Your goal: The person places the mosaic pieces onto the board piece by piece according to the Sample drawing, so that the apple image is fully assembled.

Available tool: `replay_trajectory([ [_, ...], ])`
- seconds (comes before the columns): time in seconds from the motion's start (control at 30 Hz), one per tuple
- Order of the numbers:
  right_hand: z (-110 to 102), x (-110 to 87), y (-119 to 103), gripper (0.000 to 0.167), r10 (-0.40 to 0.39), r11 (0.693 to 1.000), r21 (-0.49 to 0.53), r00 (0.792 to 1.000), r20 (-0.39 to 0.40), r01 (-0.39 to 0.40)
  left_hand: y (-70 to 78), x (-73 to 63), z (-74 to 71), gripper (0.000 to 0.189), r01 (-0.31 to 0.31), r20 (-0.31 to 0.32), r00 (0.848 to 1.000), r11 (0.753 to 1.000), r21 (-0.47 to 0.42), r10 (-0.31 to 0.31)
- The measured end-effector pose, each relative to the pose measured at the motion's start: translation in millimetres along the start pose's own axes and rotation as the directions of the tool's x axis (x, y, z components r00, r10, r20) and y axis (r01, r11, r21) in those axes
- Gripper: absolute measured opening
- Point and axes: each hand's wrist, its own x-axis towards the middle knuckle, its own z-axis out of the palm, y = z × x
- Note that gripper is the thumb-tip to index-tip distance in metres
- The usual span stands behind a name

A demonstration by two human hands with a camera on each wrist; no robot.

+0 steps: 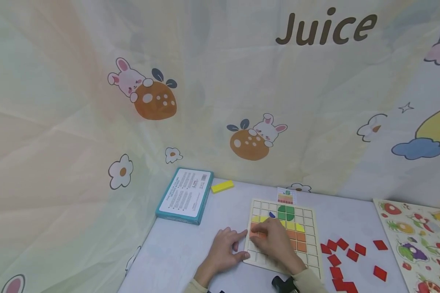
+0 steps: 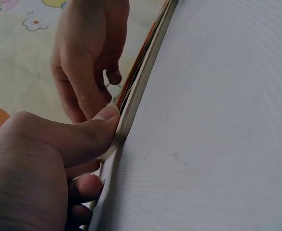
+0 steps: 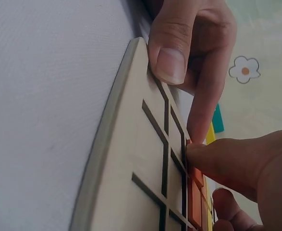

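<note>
Fingers [image 3: 209, 94] on one gridded board [image 1: 311, 237]

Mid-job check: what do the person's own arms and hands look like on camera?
Both the left hand and right hand are bare, with no gloves showing. Plain beige sleeves reach toward both wrists. A chunky black device shows by the right wrist. I see no legible markings.
</note>
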Motion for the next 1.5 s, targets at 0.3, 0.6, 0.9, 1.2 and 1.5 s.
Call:
replay_trajectory([
  [0.3, 0, 1.4, 1, 0.015, 0.010, 1.000, -0.019, 1.000, 0.008, -0.010, 1.0, 0.3, -1.8, 0.066, 0.011, 0.009, 1.000, 1.000, -0.006, -0.011],
  [0.6, -21, -0.5, 25, 0.015, -0.029, 0.997, 0.078, 1.000, -0.008, 0.029, 2.3, -1.8, -0.5, 0.066, 0.010, -0.001, 1.000, 1.000, -0.026, -0.010],
  [0.9, -105, -11.7, 95, 0.045, 0.126, 0.990, -0.066, 0.991, 0.044, -0.123, 0.6, -1.5, 1.3, 0.067, 0.069, 0.031, 0.997, 0.997, -0.041, -0.068],
  [1.2, -133, -29.0, 147, 0.040, 0.128, 0.982, -0.159, 0.982, 0.137, -0.105, 0.6, -1.2, -1.3, 0.069, 0.062, 0.033, 0.998, 0.997, -0.042, -0.061],
  [1.5, -136, -33.6, 152, 0.033, 0.200, 0.973, -0.146, 0.968, 0.152, -0.178, 2.0, 0.3, -0.7, 0.068, 0.069, 0.043, 0.997, 0.997, -0.043, -0.067],
])
